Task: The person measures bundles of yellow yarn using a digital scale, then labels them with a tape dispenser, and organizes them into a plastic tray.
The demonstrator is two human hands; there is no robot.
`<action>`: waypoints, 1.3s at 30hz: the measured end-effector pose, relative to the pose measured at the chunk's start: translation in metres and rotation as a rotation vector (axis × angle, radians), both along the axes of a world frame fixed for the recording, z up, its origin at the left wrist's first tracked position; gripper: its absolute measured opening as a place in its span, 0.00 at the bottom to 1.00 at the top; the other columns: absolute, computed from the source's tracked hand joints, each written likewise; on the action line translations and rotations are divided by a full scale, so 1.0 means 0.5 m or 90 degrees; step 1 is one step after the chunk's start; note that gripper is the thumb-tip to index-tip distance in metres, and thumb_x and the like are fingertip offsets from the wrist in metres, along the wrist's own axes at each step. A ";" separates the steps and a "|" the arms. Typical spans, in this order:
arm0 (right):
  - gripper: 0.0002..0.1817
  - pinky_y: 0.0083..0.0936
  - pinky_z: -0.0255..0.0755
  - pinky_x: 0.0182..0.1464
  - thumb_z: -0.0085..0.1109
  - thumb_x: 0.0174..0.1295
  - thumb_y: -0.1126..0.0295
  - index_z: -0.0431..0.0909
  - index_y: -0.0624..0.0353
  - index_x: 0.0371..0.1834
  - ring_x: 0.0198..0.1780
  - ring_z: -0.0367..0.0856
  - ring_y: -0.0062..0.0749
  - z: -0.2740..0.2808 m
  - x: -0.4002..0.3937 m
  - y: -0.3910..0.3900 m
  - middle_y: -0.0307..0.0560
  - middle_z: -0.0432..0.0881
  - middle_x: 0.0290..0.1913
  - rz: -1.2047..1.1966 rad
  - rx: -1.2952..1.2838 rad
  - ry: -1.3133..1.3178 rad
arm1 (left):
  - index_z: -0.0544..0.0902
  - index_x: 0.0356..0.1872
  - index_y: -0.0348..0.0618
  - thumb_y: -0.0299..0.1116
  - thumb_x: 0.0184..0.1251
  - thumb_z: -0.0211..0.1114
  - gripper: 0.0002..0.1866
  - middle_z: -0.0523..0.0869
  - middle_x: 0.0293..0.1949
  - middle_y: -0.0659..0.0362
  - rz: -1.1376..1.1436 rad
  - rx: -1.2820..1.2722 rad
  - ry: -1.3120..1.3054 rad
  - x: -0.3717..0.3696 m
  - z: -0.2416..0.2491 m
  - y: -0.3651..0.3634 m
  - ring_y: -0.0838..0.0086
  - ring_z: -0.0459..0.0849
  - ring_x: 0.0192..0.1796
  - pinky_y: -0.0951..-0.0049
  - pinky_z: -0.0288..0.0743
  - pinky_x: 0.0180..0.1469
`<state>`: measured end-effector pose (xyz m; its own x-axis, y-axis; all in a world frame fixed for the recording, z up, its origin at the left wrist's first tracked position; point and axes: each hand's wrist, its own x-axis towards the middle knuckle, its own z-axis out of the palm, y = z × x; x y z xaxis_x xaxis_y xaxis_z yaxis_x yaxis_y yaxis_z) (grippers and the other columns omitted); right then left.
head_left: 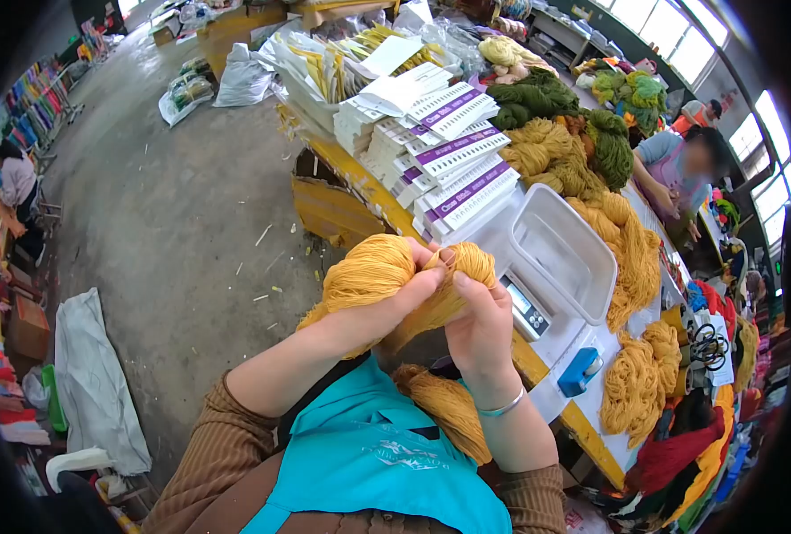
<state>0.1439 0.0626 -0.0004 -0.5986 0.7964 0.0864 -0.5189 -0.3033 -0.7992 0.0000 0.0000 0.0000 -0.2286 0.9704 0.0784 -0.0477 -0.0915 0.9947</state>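
Observation:
A golden-yellow skein of yarn (373, 270) is held up in front of my chest, its loops bunched between both hands. My left hand (420, 287) closes on it from the left, with part of the skein draped over the wrist. On the other side my right hand (482, 311) pinches the strands between thumb and fingers. Another bundle of the same yarn (449, 409) hangs against my turquoise apron (360, 445), near my right forearm. Just right of my right hand is a small digital scale (524, 307) carrying a clear plastic tray (565, 254).
Stacked white cards with purple bands (462, 147) rise at the table's left edge. Yellow skeins (636, 383), green skeins (533, 96) and a blue tape dispenser (581, 372) lie on the table. A co-worker (680, 173) is across it. A cardboard box (329, 205) stands below.

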 end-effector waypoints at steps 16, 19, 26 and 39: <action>0.08 0.28 0.73 0.46 0.55 0.64 0.73 0.78 0.65 0.42 0.35 0.78 0.28 0.038 0.009 0.025 0.40 0.79 0.31 0.041 -0.133 0.024 | 0.76 0.35 0.42 0.31 0.73 0.55 0.07 0.75 0.23 0.64 -0.194 0.038 -0.681 -0.039 0.011 0.007 0.78 0.76 0.29 0.78 0.73 0.35; 0.06 0.18 0.55 0.24 0.55 0.67 0.67 0.76 0.58 0.37 0.20 0.58 0.16 0.090 0.039 0.078 0.28 0.58 0.19 0.171 -0.134 0.044 | 0.77 0.47 0.40 0.40 0.77 0.55 0.13 0.63 0.16 0.72 -0.307 0.182 -0.895 -0.119 -0.017 -0.022 0.88 0.60 0.14 0.83 0.53 0.16; 0.10 0.11 0.52 0.16 0.47 0.76 0.68 0.72 0.65 0.49 0.18 0.53 0.07 0.360 0.136 0.218 0.26 0.56 0.20 0.115 0.239 0.073 | 0.80 0.49 0.38 0.36 0.83 0.41 0.18 0.56 0.14 0.72 0.050 0.409 -0.793 -0.458 -0.181 -0.255 0.88 0.53 0.13 0.82 0.51 0.17; 0.12 0.11 0.49 0.13 0.42 0.76 0.71 0.71 0.72 0.44 0.13 0.54 0.11 0.840 0.206 0.360 0.27 0.57 0.15 -0.080 0.511 0.014 | 0.50 0.14 0.59 0.35 0.71 0.61 0.30 0.48 0.12 0.70 0.987 0.063 -0.599 -0.713 -0.633 -0.760 0.78 0.47 0.16 0.72 0.43 0.21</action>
<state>0.2471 0.2426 0.4199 -0.4995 0.5481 0.6708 -0.5296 0.4196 -0.7372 -0.3564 -0.3800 -0.3167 -0.8177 -0.1410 -0.5582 -0.3520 -0.6448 0.6785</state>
